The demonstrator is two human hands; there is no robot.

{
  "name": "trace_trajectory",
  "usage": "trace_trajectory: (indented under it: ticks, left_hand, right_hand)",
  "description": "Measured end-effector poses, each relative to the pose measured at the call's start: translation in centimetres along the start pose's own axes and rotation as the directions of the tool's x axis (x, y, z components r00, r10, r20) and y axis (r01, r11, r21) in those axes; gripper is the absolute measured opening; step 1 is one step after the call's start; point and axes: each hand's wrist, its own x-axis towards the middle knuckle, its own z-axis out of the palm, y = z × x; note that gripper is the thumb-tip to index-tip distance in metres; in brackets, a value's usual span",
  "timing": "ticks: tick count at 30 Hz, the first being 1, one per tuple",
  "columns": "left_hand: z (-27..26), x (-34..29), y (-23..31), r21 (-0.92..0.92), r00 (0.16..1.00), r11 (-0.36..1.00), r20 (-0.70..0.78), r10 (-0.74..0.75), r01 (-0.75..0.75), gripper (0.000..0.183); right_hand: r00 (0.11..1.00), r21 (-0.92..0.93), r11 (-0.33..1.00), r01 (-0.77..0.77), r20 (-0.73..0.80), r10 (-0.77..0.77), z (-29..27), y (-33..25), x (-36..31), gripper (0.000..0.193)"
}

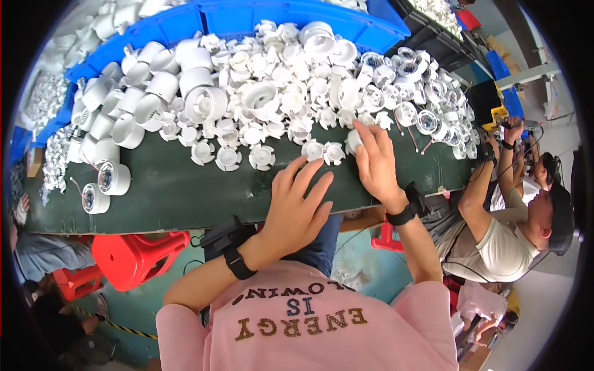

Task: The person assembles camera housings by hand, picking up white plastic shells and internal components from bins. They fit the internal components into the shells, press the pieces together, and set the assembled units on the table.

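My left hand [300,201] hovers over the near part of the green table [185,198], fingers stretched and spread. Its fingertips come close to a white finned plastic wheel [313,150]; whether they touch it I cannot tell. Another finned wheel [334,153] lies just right of that one. My right hand [377,164] is curled round a small white plastic cup-shaped part [354,140], mostly hidden behind the fingers. Further left in the front row lie more finned wheels, among them one wheel [262,157] and a second [228,158].
White round housings [164,86] are heaped at the left, clear-faced units [427,121] at the right. Two finished-looking units [114,178] stand front left. Blue bins [297,17] line the back. A red stool [136,256] is below the edge; a co-worker [495,235] sits at right.
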Motion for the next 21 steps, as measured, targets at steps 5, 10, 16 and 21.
trace_trajectory:
  ticks: [5,10,16,21]
  left_hand:
    - [-2.9,-0.7,2.0,-0.405,0.990,0.908,-0.043,-0.136,0.108,0.044]
    - [-5.4,-0.9,1.5,-0.893,0.815,-0.080,0.439,-0.380,0.443,0.058]
    - [-8.9,-2.4,0.0,-0.901,0.823,-0.105,0.428,-0.374,0.421,0.065]
    - [-11.6,-4.8,-2.3,-0.677,0.638,-0.090,0.724,-0.261,0.731,0.052]
  right_hand:
    - [0.980,0.753,0.642,-0.142,0.015,0.200,-2.7,-4.4,-0.5,0.053]
    - [0.970,0.846,0.495,-0.199,0.241,-0.021,-3.4,-11.4,-0.5,0.057]
    - [0.915,0.869,0.464,-0.173,0.316,-0.250,-2.4,-14.1,1.6,0.036]
    - [0.857,0.821,0.562,0.100,0.216,-0.468,-1.6,-15.4,3.9,0.030]
